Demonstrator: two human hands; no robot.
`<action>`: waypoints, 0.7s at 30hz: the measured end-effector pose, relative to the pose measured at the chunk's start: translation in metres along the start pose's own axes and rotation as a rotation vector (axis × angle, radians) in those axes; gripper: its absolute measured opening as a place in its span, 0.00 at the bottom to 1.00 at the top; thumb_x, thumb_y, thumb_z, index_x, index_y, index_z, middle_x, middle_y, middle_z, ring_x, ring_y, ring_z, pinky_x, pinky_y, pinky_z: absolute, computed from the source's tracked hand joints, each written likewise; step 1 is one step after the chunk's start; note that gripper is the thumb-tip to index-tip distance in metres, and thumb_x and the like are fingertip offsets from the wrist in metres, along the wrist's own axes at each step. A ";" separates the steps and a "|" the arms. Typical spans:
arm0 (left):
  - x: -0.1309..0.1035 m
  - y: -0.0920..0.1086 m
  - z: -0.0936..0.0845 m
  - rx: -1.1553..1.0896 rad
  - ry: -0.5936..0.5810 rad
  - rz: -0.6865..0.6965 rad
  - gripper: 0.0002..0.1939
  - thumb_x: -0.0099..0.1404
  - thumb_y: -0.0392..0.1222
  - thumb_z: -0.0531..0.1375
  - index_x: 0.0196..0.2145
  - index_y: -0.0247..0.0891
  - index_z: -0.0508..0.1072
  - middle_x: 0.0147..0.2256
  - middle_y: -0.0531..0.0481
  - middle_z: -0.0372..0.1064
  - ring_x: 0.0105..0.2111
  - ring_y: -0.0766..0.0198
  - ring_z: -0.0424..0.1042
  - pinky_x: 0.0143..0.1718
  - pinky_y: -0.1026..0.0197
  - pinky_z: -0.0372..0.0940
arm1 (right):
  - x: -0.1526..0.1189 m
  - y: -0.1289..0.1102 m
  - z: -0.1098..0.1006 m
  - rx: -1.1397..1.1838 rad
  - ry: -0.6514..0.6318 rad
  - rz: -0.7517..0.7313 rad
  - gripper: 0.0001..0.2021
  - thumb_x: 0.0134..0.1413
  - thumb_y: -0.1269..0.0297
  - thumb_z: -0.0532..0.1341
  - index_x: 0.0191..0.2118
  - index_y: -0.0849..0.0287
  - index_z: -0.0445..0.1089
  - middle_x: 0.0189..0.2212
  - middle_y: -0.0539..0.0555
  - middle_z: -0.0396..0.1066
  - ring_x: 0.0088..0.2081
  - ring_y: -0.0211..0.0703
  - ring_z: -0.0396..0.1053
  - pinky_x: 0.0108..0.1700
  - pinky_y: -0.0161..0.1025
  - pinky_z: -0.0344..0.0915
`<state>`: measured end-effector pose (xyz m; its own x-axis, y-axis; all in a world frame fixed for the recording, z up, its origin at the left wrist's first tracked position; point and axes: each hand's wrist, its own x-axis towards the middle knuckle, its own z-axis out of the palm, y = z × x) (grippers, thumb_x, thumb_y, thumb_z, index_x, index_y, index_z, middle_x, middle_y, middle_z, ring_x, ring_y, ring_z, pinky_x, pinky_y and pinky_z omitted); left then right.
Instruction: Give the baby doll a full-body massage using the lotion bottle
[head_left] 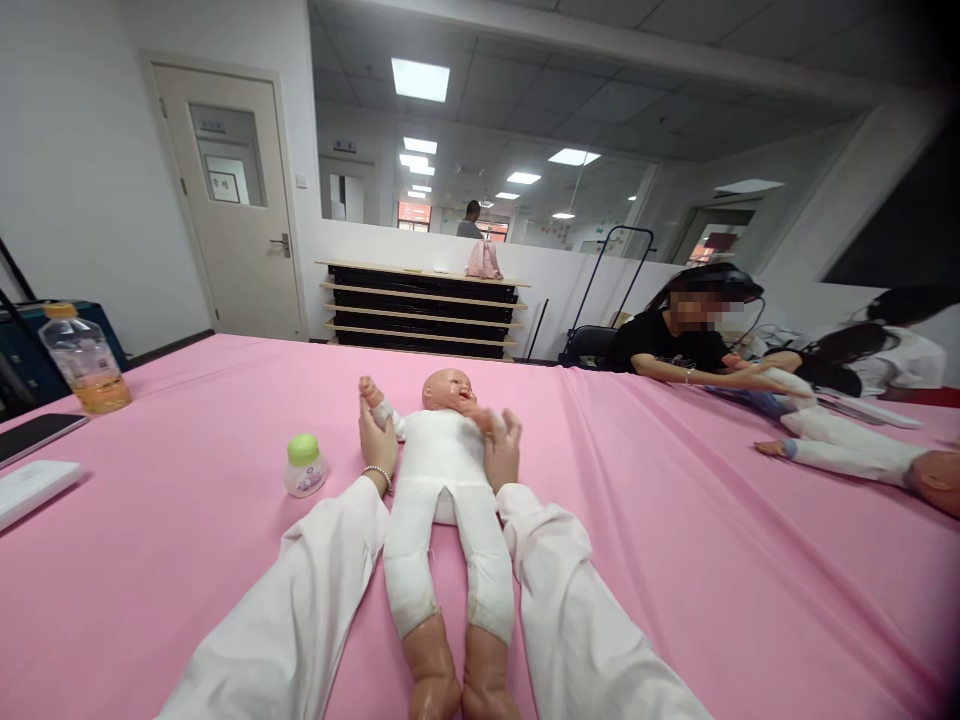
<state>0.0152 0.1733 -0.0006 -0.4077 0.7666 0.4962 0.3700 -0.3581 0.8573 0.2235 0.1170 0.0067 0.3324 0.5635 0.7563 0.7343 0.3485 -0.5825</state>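
A baby doll (444,450) with a white cloth body lies on its back on the pink-covered table (645,600), head away from me and feet towards me. My left hand (377,440) is closed round its arm on the left, and that arm is raised outward with the small doll hand above my fingers. On the other side my right hand (505,452) grips the other arm near the doll's hand, which lies close to its chin. My right fingertips look slightly blurred. A small clear jar with a green lid (304,450) stands left of my left wrist.
At the left edge are a bottle of amber liquid (90,365), a dark phone (37,437) and a white box-like object (36,492). To the right, a person in black (652,340) handles another doll (862,445). Shelving (424,310) stands behind the table.
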 end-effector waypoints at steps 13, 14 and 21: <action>-0.005 0.014 0.000 0.437 -0.378 0.560 0.25 0.61 0.31 0.50 0.51 0.56 0.65 0.49 0.49 0.64 0.45 0.54 0.59 0.43 0.52 0.58 | -0.003 -0.008 0.010 -0.137 -0.278 -0.362 0.24 0.53 0.77 0.48 0.50 0.44 0.65 0.58 0.51 0.50 0.61 0.48 0.44 0.58 0.54 0.47; -0.005 0.013 0.001 0.407 -0.366 0.531 0.25 0.61 0.30 0.50 0.52 0.54 0.65 0.49 0.48 0.64 0.46 0.54 0.59 0.44 0.52 0.58 | -0.003 -0.006 0.011 -0.094 -0.238 -0.286 0.23 0.53 0.76 0.48 0.50 0.46 0.66 0.56 0.53 0.53 0.60 0.48 0.47 0.58 0.54 0.49; 0.000 0.002 0.002 0.040 -0.027 0.047 0.36 0.57 0.33 0.52 0.62 0.36 0.44 0.56 0.39 0.56 0.54 0.54 0.57 0.53 0.52 0.56 | 0.005 0.018 0.000 0.087 0.325 0.329 0.22 0.55 0.67 0.45 0.57 0.63 0.53 0.49 0.62 0.61 0.52 0.44 0.60 0.53 0.45 0.58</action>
<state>0.0177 0.1736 0.0008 -0.3664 0.7635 0.5318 0.4213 -0.3734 0.8265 0.2382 0.1262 -0.0006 0.7174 0.3956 0.5734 0.5112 0.2603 -0.8191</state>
